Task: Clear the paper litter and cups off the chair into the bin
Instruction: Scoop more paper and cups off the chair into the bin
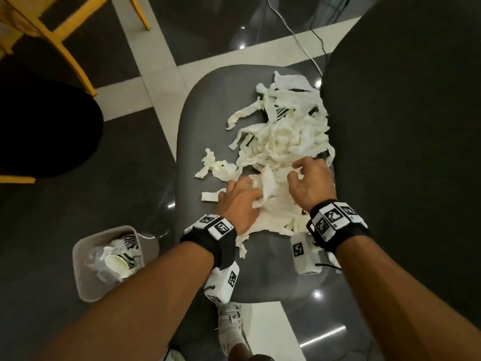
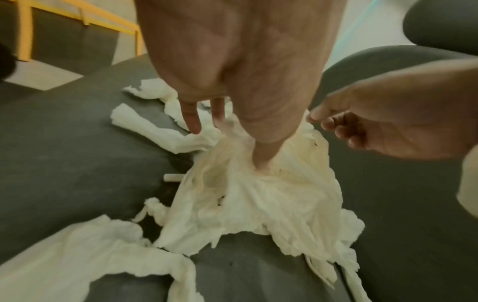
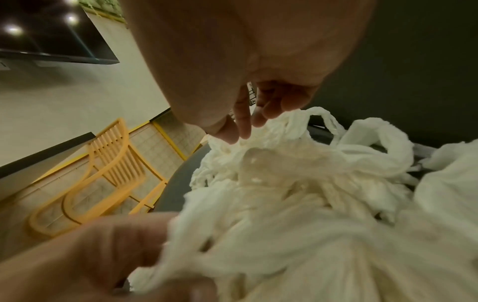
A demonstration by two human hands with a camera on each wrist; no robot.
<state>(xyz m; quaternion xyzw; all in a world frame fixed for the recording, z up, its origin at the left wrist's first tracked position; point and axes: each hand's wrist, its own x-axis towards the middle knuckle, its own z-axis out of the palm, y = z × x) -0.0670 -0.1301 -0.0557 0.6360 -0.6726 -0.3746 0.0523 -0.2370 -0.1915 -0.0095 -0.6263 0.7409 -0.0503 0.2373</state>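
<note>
A heap of white paper strips (image 1: 281, 142) covers the grey chair seat (image 1: 208, 121). A black-and-white striped cup (image 1: 280, 112) shows partly under the heap's far side. My left hand (image 1: 250, 188) is at the near edge of the heap, with thumb and fingers bunching paper (image 2: 245, 183) between them. My right hand (image 1: 299, 170) hovers just right of it, its curled fingertips (image 3: 245, 130) touching the top of the pile and holding nothing. The grey bin (image 1: 80, 256) stands on the floor at lower left and holds a striped cup (image 1: 119, 264) and crumpled paper.
The chair's dark backrest (image 1: 403, 126) rises along the right side. A yellow wooden chair (image 1: 59, 35) and a black round object (image 1: 46, 131) stand to the left. Cables (image 1: 294, 35) run across the floor beyond the seat. My shoe (image 1: 230, 327) is under the seat's front edge.
</note>
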